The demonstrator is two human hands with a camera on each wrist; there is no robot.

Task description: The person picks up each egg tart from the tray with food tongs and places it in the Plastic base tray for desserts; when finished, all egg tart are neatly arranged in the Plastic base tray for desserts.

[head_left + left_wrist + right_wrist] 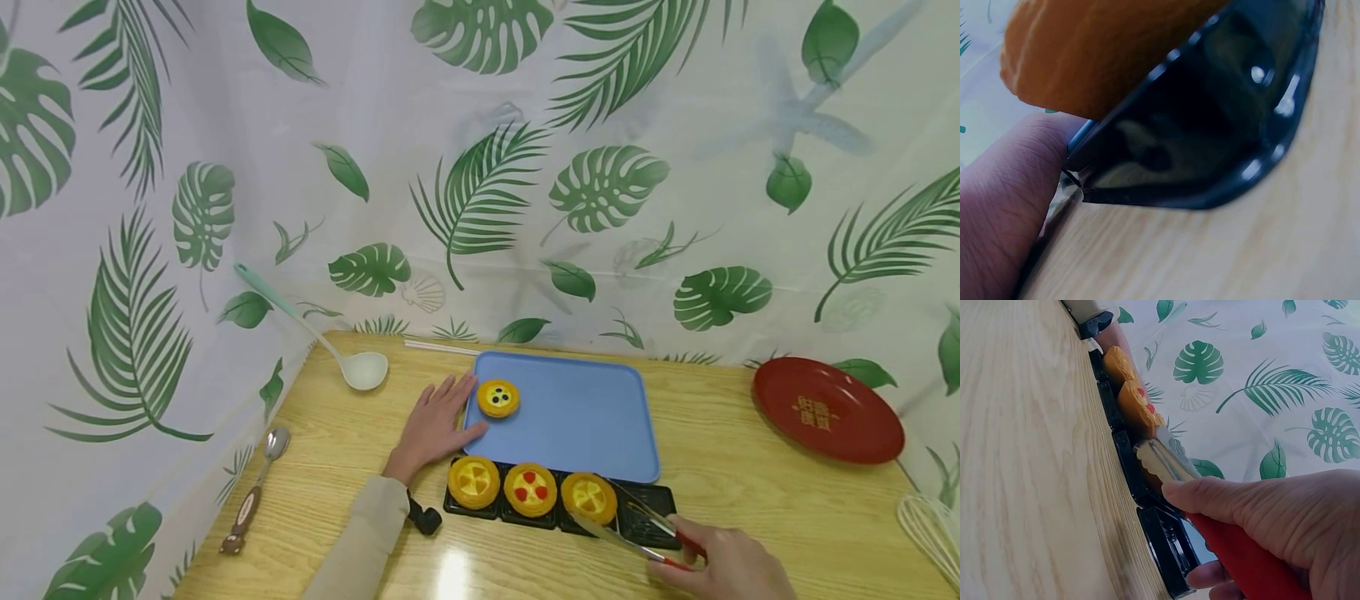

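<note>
My left hand [437, 423] lies flat and open on the wooden table [337, 467], fingertips against the left edge of a blue tray [592, 425]. One tart with dark berries [498, 398] sits on that tray's near-left corner. In front of it, a black tray [645, 518] holds three tarts: yellow [473, 482], red-dotted [530, 489] and yellow [588, 497]. My right hand [731, 568] grips red-handled tongs [686, 542] whose tips reach the right-hand yellow tart. The right wrist view shows the tongs' red handle [1254, 565] in my right hand [1279, 512], the metal tip [1160, 459] at a tart [1138, 406].
A white ladle [362, 369] leans at the back left. A spoon [255, 492] lies near the left edge. At the right stand a red plate [828, 408] and a whisk [930, 525]. A leaf-print cloth [480, 167] walls the table. The left wrist view is filled by the black tray [1210, 144].
</note>
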